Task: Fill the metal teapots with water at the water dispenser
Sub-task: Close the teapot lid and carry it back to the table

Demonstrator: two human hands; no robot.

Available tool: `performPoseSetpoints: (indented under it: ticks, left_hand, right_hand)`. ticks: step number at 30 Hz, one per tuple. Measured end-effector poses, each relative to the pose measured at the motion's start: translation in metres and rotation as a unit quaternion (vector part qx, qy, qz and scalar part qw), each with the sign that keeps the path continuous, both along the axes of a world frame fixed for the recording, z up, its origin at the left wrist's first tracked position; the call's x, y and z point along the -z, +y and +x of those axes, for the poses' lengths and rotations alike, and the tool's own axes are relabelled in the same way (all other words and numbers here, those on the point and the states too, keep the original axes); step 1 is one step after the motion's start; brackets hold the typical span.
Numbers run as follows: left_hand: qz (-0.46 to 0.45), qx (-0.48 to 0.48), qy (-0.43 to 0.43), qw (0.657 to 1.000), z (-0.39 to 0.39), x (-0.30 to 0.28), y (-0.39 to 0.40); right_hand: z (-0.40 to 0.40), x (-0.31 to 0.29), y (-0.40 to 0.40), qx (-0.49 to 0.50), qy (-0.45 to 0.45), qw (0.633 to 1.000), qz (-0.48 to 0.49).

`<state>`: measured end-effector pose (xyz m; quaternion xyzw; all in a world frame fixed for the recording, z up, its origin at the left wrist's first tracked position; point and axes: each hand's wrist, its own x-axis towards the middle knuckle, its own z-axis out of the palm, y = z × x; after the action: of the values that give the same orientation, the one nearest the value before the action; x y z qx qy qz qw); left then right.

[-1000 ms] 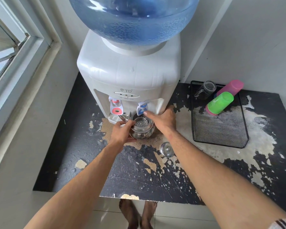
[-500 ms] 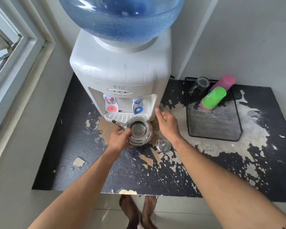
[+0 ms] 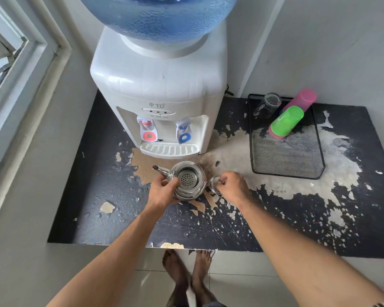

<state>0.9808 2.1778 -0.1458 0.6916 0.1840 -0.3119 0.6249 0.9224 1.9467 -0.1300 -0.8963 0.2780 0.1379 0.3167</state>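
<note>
- The teapot [image 3: 190,181] stands on the worn black counter [image 3: 111,196], just in front of the water dispenser [image 3: 159,85], at about 6 o'clock from its drip tray [image 3: 170,149] and clear of both taps.
- Its mouth is open, and the perforated strainer [image 3: 187,178] sits in the opening; the spout [image 3: 161,170] points to about 10 o'clock. Whether there is water inside cannot be told through the strainer.
- The left hand [image 3: 164,189] is wrapped around the pot's near-left side, fingers curled against the body and rim, steadying it.
- The right hand [image 3: 233,185] is closed down over the lid [image 3: 215,183], which lies on the counter touching or just beside the pot at its 3 o'clock; the fingers pinch at it, though whether it is lifted yet cannot be told.
- Judged from this, the step in hand is capping: the pot is away from the blue tap [image 3: 184,132], and the lid is being taken up.
- The next move calls for carrying the lid a short way toward 9 o'clock, over the open mouth, holding it level and seating it squarely on the rim while the left hand keeps the pot from sliding.
- Only one pot is in view; any others lie outside the picture.
</note>
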Motion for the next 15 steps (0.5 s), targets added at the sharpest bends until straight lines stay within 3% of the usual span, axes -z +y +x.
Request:
performPoseSetpoints:
  ticks: [9, 15]
  left_hand:
    - [0.016, 0.013, -0.024, 0.999, -0.004, -0.002, -0.004]
    - [-0.011, 0.048, -0.001, 0.999, -0.008, -0.006, -0.002]
  right_hand:
    - [-0.001, 0.000, 0.005, -0.017, -0.038, 0.999, -0.031]
    - [0.025, -0.035, 0.004, 0.006, -0.138, 0.990, -0.022]
